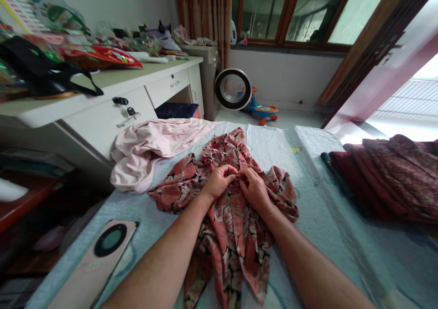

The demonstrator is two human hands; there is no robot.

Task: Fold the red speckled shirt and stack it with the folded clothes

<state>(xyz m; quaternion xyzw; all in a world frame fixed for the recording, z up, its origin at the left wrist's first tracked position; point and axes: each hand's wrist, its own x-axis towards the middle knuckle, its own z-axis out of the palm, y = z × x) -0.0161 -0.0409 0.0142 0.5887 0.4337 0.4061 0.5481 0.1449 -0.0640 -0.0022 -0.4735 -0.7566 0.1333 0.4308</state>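
Together both hands [236, 183] pinch the floral garment [232, 222] on the bed [342, 236].

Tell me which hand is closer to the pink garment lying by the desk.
Left. The left hand grips the floral garment just right of the pink garment, apart from it. The right hand grips the same fabric farther away.
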